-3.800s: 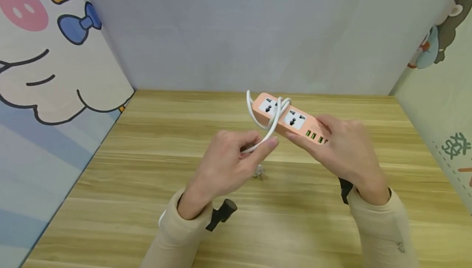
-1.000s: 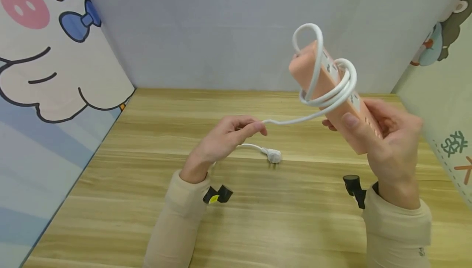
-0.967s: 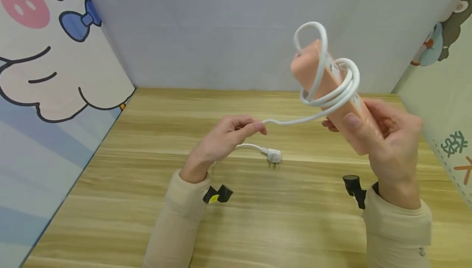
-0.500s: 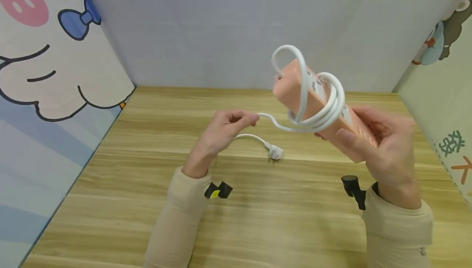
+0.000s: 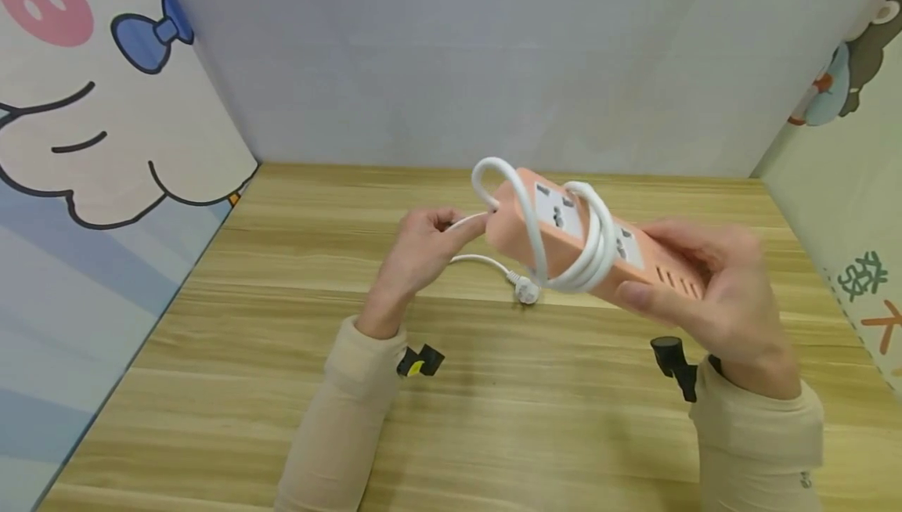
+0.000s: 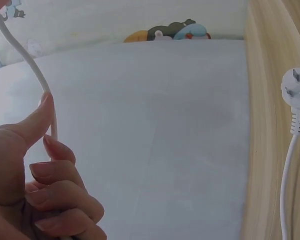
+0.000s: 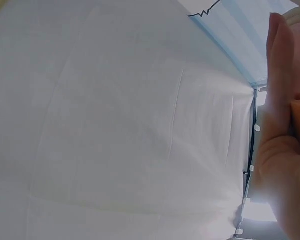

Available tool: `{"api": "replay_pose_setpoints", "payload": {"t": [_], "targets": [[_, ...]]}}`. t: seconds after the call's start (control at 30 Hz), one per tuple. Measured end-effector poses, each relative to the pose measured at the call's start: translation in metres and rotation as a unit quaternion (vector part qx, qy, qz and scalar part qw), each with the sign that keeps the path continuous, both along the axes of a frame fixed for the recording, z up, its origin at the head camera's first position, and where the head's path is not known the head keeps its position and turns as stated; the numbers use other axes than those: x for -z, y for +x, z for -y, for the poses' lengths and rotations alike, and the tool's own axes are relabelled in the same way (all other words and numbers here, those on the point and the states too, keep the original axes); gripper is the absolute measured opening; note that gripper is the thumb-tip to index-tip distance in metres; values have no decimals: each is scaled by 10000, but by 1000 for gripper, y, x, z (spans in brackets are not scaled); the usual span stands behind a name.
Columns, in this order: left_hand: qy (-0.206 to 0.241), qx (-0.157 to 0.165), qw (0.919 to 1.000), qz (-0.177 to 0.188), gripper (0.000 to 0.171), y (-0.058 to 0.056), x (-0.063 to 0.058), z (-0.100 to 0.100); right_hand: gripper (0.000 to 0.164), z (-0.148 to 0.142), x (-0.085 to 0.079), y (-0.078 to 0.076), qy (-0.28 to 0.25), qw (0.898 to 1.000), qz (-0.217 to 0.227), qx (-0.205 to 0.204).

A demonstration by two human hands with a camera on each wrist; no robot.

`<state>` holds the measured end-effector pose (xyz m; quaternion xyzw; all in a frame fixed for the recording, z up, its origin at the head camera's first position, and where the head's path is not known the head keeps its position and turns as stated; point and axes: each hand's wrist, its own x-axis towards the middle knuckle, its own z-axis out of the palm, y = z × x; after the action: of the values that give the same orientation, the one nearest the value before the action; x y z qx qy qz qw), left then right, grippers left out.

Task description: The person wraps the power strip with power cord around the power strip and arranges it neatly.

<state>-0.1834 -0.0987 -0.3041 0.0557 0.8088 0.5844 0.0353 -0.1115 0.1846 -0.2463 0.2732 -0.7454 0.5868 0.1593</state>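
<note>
My right hand [image 5: 726, 301] grips a peach-coloured power strip [image 5: 521, 218] by its right end, above the table and tilted so its sockets face up. White cord [image 5: 595, 250] is wound in several turns round the strip's middle, with a loop arching from its left end. My left hand [image 5: 419, 250] pinches the cord between thumb and index finger, close to that end; in the left wrist view the cord [image 6: 32, 62] runs up from the fingertips. The white plug [image 5: 526, 290] lies on the table below, its prongs showing in the left wrist view. In the right wrist view the strip shows only at the edge.
A wood-grain table [image 5: 493, 434] extends under both hands. Behind it rises a grey-white backdrop [image 5: 451, 66], with cartoon-printed panels [image 5: 106, 120] at the left and right. Black camera mounts [image 5: 421, 361] sit on both wrists.
Earlier the strip was lifted higher and to the right, with cord stretched between the hands. Now it has come down and left, close to my left hand, its socket face turned more upward.
</note>
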Motion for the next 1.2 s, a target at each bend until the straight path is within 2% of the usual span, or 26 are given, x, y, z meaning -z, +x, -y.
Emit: {"api": "replay_pose_setpoints", "payload": {"t": [0.1,0.2,0.27,0.37,0.43,0.6,0.7,0.87,1.03,1.13,1.2], "targets": [[-224,-255,9994,-70,46,0,0,0,38,1,-4,4,518,9985,121,143],[-439,-393,9982,-123,44,-1,1,-1,40,2,-7,7,960,9946,326,222],[-510,-389,9979,-87,42,-1,1,-1,42,3,-9,8,1094,9928,449,189],[-556,-401,9976,-24,33,0,1,-2,43,3,-9,9,1246,9915,385,51],[-586,-455,9972,-58,33,0,2,-2,44,3,-9,9,1321,9906,352,-86],[-593,-818,9939,-445,44,-1,5,-1,48,2,-9,8,1441,9881,371,-383],[-531,-957,9930,-454,53,-1,4,-2,49,2,-8,8,1586,9858,243,-489],[-580,-1024,9925,-321,68,0,1,-2,49,2,-7,6,2022,9771,-8,-661],[-665,-976,9907,-669,67,1,2,-2,49,1,-5,4,2341,9683,-233,-842],[-567,-905,9902,-895,65,2,3,-1,47,2,-5,3,2538,9625,-405,-871],[-516,-896,9900,-956,64,2,3,0,45,3,-4,3,2641,9594,-365,-920]]}}
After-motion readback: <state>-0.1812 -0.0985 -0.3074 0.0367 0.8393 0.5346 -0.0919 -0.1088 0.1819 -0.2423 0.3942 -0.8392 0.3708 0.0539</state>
